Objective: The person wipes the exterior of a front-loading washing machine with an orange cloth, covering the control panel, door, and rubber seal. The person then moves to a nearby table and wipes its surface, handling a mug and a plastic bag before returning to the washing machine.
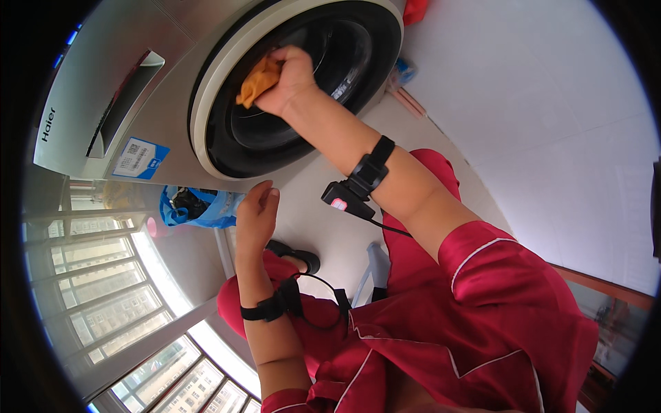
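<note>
My right hand (293,77) grips a crumpled orange cloth (260,82) against the dark round door (341,67) of a front-loading washing machine. The fingers curl over the cloth and are partly hidden behind it. A pale ring (200,106) frames the door, which looks shut. Lower down, my left hand (258,214) hangs near the machine's bottom edge with its fingers loosely bent; nothing shows in it. Behind that hand sits a blue plastic bag (206,209) with something black inside.
The silver Haier front panel (124,31) has a detergent drawer recess (126,103) and a blue-and-white label (140,157). A white wall (557,103) rises at the right. Windows (111,289) line the lower left. Part of a grey-blue stool (376,266) shows between my legs.
</note>
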The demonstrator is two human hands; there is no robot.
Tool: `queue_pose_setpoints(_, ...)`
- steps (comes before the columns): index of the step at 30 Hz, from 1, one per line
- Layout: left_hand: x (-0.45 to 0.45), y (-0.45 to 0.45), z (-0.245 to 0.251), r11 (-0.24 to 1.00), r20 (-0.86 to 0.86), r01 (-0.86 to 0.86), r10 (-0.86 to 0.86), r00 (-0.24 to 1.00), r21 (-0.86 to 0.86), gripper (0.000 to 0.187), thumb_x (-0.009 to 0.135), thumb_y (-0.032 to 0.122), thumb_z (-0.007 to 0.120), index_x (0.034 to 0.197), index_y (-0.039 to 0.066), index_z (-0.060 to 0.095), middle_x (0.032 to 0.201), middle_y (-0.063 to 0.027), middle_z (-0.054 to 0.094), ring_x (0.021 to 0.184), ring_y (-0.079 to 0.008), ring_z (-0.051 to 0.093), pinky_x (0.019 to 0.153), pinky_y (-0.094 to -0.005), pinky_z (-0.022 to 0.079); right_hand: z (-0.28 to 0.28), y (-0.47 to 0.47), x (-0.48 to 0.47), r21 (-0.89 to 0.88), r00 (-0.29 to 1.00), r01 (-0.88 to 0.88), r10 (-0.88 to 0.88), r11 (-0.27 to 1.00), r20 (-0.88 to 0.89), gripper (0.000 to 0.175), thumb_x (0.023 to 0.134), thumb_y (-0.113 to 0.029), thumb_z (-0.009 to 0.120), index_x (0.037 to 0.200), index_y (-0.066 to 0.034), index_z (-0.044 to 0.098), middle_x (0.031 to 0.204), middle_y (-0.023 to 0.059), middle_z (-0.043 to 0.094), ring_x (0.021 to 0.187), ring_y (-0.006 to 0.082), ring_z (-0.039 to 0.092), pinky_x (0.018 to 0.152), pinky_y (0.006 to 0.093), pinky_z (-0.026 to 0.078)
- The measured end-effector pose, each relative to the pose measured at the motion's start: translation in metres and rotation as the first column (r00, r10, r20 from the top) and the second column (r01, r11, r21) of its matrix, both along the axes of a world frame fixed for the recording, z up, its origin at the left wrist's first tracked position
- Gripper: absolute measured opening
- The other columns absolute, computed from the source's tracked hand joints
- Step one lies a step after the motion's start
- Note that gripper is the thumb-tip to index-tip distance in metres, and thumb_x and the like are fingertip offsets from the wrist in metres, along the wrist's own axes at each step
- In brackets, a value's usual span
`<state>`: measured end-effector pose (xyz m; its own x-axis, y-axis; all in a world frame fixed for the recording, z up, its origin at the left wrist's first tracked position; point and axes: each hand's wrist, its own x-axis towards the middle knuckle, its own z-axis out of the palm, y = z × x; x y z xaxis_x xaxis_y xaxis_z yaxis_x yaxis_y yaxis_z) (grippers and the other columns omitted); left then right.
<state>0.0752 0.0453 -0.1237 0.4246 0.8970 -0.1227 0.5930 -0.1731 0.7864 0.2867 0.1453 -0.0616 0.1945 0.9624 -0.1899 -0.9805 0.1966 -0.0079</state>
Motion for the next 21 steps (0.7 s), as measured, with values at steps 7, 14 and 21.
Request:
queue_pose_setpoints(7, 0.011, 0.000, -0.004, 0.998, -0.002, 0.036, -0.036, 0.999, 0.050, 0.033, 0.090, 0.020, 0.062, 0.113, -0.004, 0.062, 0.091, -0.0182, 0.069, 0.084, -0.0224, 0.067, 0.077, -0.0303, 0.050, -0.006, -0.023, 0.109, 0.069, 0.965, 0.257, -0.259, 0.964, 0.027, 0.054, 0.086, -0.019, 0.034, 0.136, -0.0009, 0.041, 0.143, 0.0175, 0.041, 0.134, 0.0377, 0.035, 0.114, 0.0558, 0.020)
queue_pose_setpoints(14, 0.020, 0.001, -0.005, 0.994, -0.046, 0.066, -0.062, 0.997, 0.088, 0.033, 0.089, 0.020, 0.062, 0.111, -0.004, 0.062, 0.091, -0.0198, 0.068, 0.083, -0.0282, 0.067, 0.076, -0.0330, 0.051, -0.097, -0.018, 0.118, -0.141, 0.710, 0.215, -0.055, 0.966, 0.702, 0.038, 0.076, 0.000, 0.049, 0.113, -0.0009, 0.052, 0.110, 0.0160, 0.059, 0.104, 0.0344, 0.057, 0.097, 0.0471, 0.044)
queue_pose_setpoints(21, 0.026, 0.006, -0.004, 0.984, -0.063, 0.119, -0.112, 0.992, 0.130, 0.033, 0.087, 0.019, 0.062, 0.111, -0.004, 0.062, 0.094, -0.0199, 0.068, 0.083, -0.0315, 0.067, 0.076, -0.0358, 0.052, -0.108, -0.024, 0.115, 0.652, -0.979, 0.023, -0.114, 0.758, 0.167, 0.041, 0.073, -0.001, 0.060, 0.113, -0.0095, 0.059, 0.120, 0.0094, 0.056, 0.116, 0.0305, 0.051, 0.098, 0.0417, 0.041)
